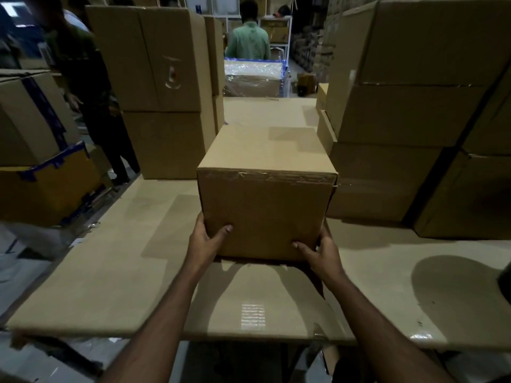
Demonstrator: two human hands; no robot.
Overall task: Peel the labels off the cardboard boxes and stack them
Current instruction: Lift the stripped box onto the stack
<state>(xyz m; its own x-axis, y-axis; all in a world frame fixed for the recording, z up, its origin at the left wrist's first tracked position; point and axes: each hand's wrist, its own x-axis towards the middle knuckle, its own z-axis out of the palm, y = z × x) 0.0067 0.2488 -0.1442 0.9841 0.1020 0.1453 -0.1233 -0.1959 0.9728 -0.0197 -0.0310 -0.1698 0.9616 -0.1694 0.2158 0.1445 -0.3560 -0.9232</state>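
Note:
A plain brown cardboard box (265, 194) sits in the middle of a cardboard-covered table (110, 272), with torn tape residue along its top front edge. My left hand (206, 239) grips its lower left corner, thumb across the front face. At the lower right corner my right hand (320, 251) holds on the same way. No label shows on the faces I can see. A tall stack of similar boxes (409, 114) stands to the right, touching or nearly touching the box.
Another stack of boxes (163, 87) rises at the back left. Boxes with blue tape (36, 150) sit at far left. A person in dark clothes (91, 87) stands left; another in a green shirt (249, 42) is behind a wrapped cart (254, 76).

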